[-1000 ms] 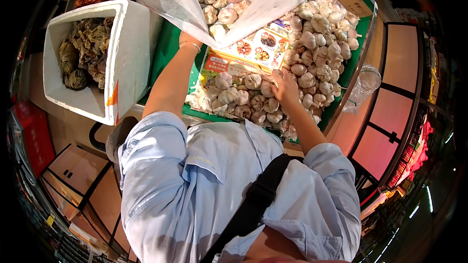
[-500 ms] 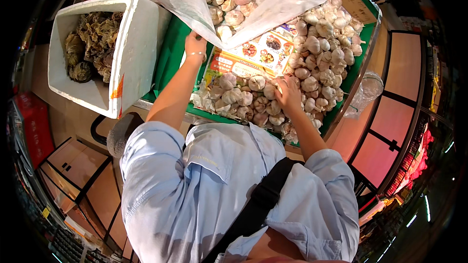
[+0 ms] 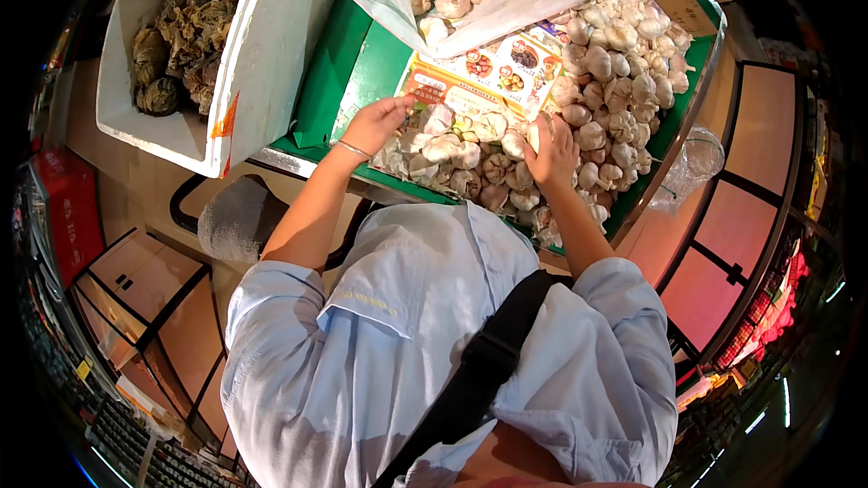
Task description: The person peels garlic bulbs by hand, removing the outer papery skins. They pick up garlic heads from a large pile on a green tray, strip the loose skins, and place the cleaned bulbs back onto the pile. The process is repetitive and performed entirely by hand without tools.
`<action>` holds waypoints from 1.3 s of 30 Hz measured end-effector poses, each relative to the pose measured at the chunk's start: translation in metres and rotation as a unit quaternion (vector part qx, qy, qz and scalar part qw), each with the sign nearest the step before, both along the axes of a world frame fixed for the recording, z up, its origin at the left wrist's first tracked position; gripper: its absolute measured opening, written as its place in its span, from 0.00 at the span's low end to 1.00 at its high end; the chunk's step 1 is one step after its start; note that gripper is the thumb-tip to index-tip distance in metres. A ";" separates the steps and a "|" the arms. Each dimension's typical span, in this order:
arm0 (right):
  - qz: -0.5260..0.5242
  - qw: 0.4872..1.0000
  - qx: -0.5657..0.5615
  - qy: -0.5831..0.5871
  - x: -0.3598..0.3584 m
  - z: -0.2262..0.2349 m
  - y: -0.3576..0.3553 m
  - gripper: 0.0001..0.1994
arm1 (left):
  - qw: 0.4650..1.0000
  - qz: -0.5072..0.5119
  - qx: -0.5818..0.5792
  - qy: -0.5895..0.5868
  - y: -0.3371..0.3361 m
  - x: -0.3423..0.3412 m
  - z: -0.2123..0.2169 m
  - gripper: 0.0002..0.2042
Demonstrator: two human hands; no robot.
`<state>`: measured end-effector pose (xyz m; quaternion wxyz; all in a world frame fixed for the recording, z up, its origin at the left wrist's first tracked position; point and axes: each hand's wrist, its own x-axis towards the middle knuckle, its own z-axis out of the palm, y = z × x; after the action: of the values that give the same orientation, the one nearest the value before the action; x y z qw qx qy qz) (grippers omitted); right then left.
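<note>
Garlic bulbs point(image 3: 624, 124) lie heaped along the right and front of a green-lined bin point(image 3: 318, 95). My left hand point(image 3: 372, 126) is over the bin's front left, thumb and fingertips pressed together beside the printed colour sheet point(image 3: 493, 81) and the nearest garlic. Whatever is between those fingertips is too small to make out. My right hand point(image 3: 555, 158) rests on the front heap, its thumb and fingers around a pale garlic bulb point(image 3: 534, 136). Its palm side is hidden. Behind the sheet, more bulbs point(image 3: 452, 5) sit in an opened white plastic bag point(image 3: 551, 2).
A white foam box point(image 3: 226, 117) holding dark, dried leafy bundles point(image 3: 185, 50) stands on the left. Below it is a dark seat point(image 3: 244, 217). Clear plastic point(image 3: 692, 163) hangs at the bin's right edge, near pink-lit cabinets point(image 3: 723, 226).
My left hand has let go of the white bag's edge and come back toward me, to the sheet's left side. My right hand stays on the garlic, its fingers now more curled.
</note>
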<state>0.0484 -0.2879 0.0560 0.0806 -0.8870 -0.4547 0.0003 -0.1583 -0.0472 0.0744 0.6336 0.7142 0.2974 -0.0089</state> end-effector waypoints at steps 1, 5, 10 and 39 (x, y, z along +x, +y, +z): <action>0.003 1.000 -0.010 0.005 -0.002 0.000 -0.003 0.22 | 0.964 -0.108 0.224 0.100 -0.004 -0.006 -0.017 0.17; 0.087 0.991 -0.039 0.094 0.008 -0.005 -0.001 0.24 | 0.952 -0.029 0.304 0.033 -0.045 0.005 -0.062 0.18; -0.033 0.948 0.006 0.316 0.021 -0.004 0.013 0.22 | 0.931 -0.079 0.338 0.109 -0.060 0.054 -0.052 0.18; -0.121 0.476 0.255 0.833 -0.016 0.073 0.013 0.15 | 0.986 -0.032 -0.014 -0.166 -0.106 0.074 0.047 0.25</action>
<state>0.0320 -0.2745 0.1286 0.6435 -0.4563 -0.0422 0.6131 -0.0839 -0.1535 0.1219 0.6836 0.7058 0.1652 0.0851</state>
